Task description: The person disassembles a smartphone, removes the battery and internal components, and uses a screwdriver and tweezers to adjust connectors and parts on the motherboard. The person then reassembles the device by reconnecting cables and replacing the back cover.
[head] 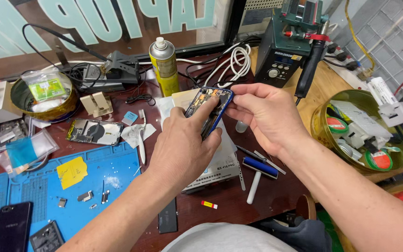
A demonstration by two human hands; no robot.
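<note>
Both hands held an opened blue-framed smartphone (209, 108) tilted above the cluttered workbench (239, 196), its circuit boards exposed. The left hand (183, 149) gripped its lower edge, forefinger pressed on the internals, while the right hand (267, 114) pinched its upper corner, near a yellow spray can (164, 65) and a soldering station (281, 58).
</note>
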